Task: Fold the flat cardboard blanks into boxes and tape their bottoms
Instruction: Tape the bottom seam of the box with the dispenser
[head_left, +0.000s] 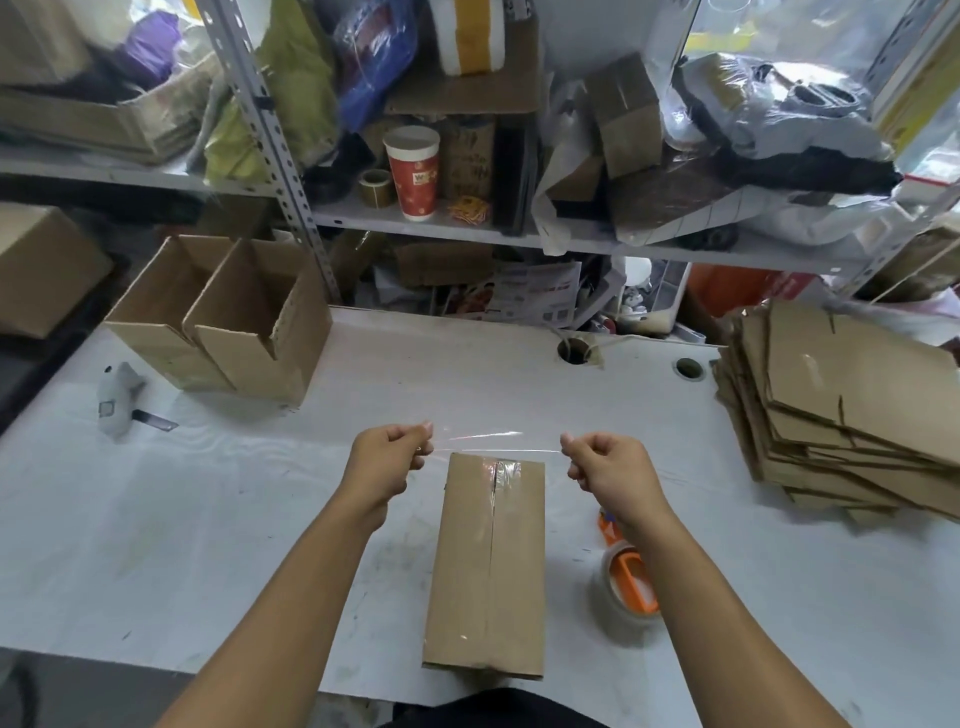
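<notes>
A folded cardboard box (488, 566) stands bottom-up on the white table (260, 519) in front of me, its centre seam partly covered with clear tape at the far end. A strip of clear tape (493, 441) is stretched level just above the box's far edge. My left hand (387, 460) pinches its left end, and my right hand (608, 467) pinches its right end. An orange tape dispenser with a clear roll (626, 584) lies on the table to the right of the box, partly hidden by my right forearm.
Two open finished boxes (223, 317) stand at the back left. A stack of flat cardboard blanks (841, 410) lies at the right. A utility knife (122, 402) rests at the left. Cluttered metal shelves (467, 223) rise behind the table.
</notes>
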